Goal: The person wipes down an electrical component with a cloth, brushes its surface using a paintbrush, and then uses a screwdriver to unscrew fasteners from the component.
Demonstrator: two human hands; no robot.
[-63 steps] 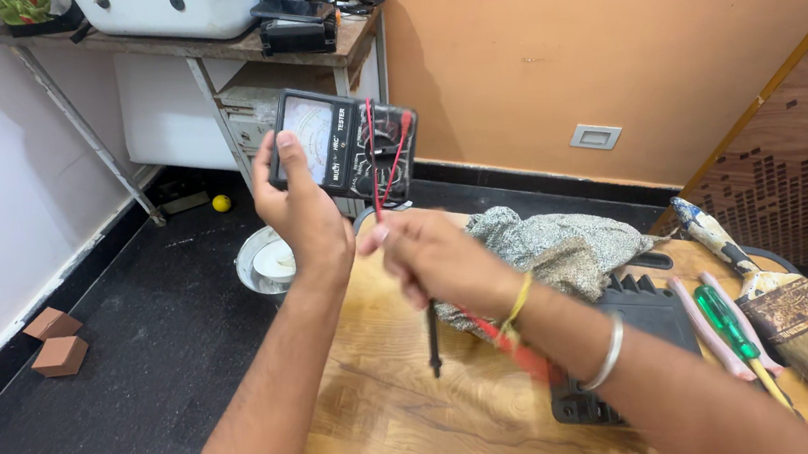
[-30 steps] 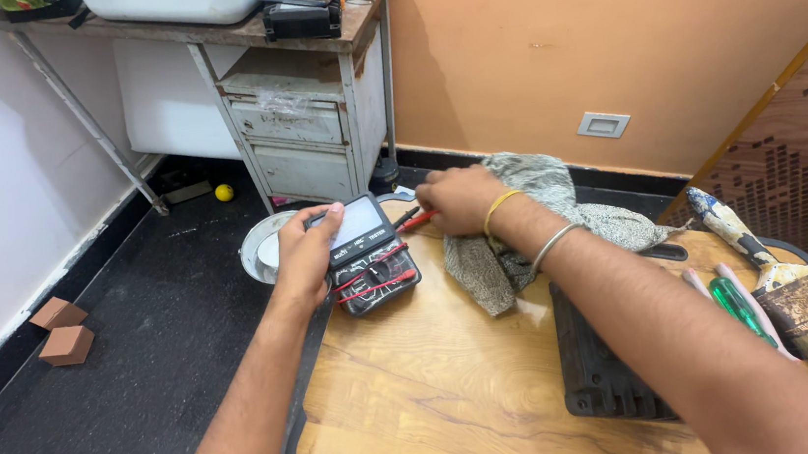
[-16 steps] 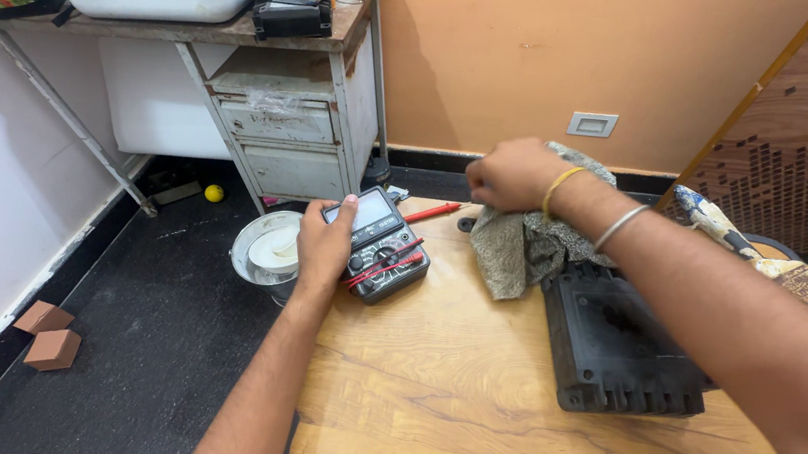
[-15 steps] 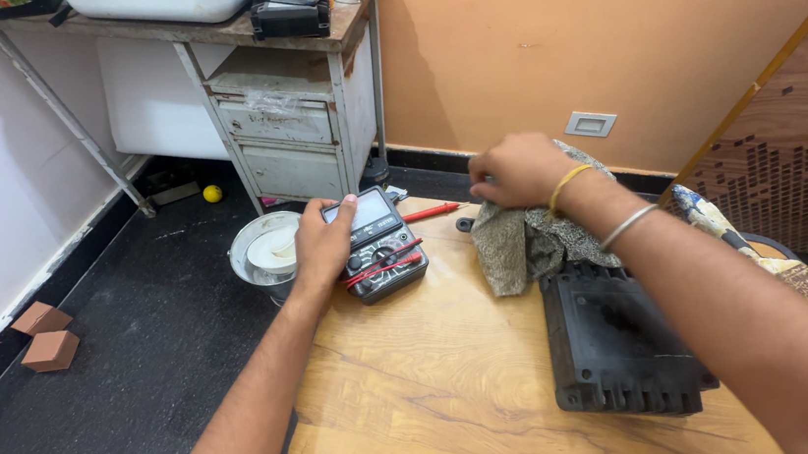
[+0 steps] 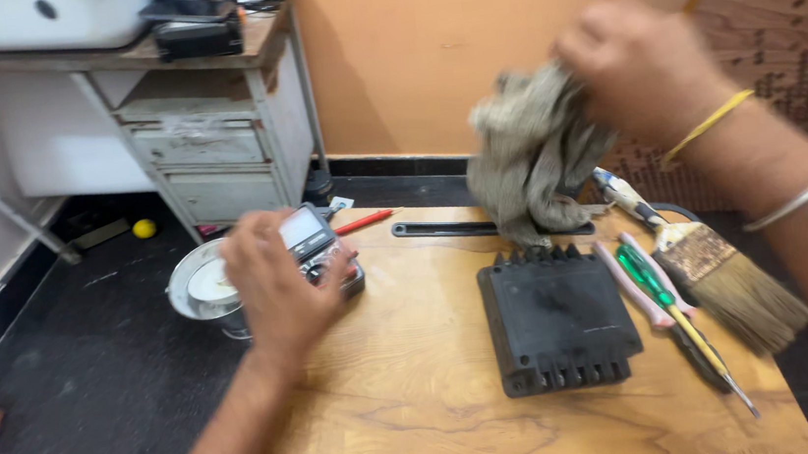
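Right hand raised above the wooden surface, grip closed on a crumpled grey cloth rag hanging over the black finned rectangular module. Left hand rests on the surface edge, grip wrapped around a dark handheld meter with grey screen.

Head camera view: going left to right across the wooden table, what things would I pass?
Round metal bowl → grey multimeter with a screen under the left hand → black finned rectangular block → green-handled screwdriver → worn bristle paintbrush.
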